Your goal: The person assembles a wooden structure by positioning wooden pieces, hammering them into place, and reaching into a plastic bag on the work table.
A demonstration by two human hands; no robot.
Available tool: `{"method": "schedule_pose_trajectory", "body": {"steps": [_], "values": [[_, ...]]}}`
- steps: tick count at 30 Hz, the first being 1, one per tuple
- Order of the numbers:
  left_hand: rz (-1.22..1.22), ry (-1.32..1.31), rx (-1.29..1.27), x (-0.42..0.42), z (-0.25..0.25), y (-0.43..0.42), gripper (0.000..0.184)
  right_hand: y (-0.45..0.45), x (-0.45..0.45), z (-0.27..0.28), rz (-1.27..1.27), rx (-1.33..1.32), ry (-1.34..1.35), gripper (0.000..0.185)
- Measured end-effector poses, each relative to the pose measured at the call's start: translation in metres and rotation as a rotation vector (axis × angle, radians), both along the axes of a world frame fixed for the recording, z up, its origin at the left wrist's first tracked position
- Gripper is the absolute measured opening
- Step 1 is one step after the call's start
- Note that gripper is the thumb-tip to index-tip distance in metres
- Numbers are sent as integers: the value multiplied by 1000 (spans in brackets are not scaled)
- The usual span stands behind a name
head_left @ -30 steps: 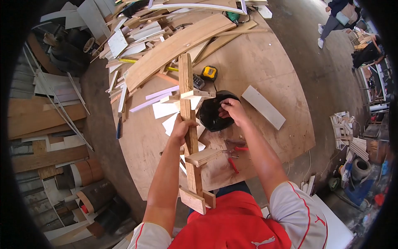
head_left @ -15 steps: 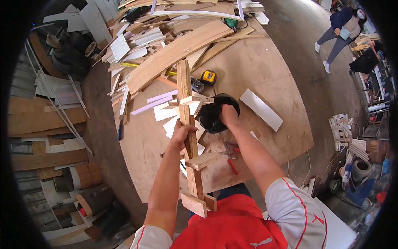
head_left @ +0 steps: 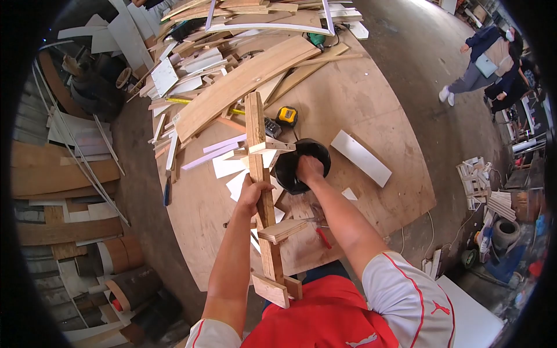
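Observation:
My left hand [head_left: 254,194] is wrapped round the middle of a long wooden post [head_left: 270,249] with short boards fixed across it. One crosspiece [head_left: 271,146] sticks out above the hand, another short board [head_left: 283,231] juts right below it, and a board [head_left: 270,290] crosses the near end by my red shirt. Just right of the post, my right hand [head_left: 311,169] reaches down into a black bowl [head_left: 285,168]. Its fingers and the bowl's contents are hidden. Red-handled pliers [head_left: 323,236] lie on the tabletop near my right forearm.
The plywood table [head_left: 383,124] bears a white board [head_left: 361,158], a yellow tape measure [head_left: 287,116], a long plank [head_left: 249,81] and a heap of offcuts [head_left: 197,64]. A blue-handled tool [head_left: 166,191] lies at the left edge. People [head_left: 484,64] stand at upper right.
The view has shifted slightly. My right hand has gone deeper into the bowl, while my left hand keeps its hold on the post. The person at upper right has moved.

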State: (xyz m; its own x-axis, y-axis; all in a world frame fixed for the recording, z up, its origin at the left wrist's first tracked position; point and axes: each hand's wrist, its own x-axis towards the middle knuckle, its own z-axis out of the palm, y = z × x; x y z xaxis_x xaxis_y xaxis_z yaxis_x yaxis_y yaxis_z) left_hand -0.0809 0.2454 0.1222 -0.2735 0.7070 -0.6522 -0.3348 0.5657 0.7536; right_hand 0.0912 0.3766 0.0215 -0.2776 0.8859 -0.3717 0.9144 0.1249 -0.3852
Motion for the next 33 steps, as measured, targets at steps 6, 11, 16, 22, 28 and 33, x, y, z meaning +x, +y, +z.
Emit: {"method": "schedule_pose_trajectory", "body": {"steps": [6, 11, 16, 22, 28, 33], "values": [[-7, 26, -14, -7, -2, 0, 56, 12, 25, -14, -24, -116, 123, 25], [-29, 29, -4, -10, -6, 1, 51, 21, 50, -42, -187, -288, 552, 23], [-27, 35, -8, -7, 0, 2, 48, 16, 54, -10, -306, -472, 707, 13], [-45, 20, -12, -9, -3, 2, 47, 16, 54, -21, -343, -533, 781, 13], [-18, -13, 15, -11, -9, 0, 56, 11, 51, -15, -378, -583, 825, 14], [-29, 15, -15, -7, 3, 0, 49, 11, 54, -16, -444, -664, 921, 17]]}}
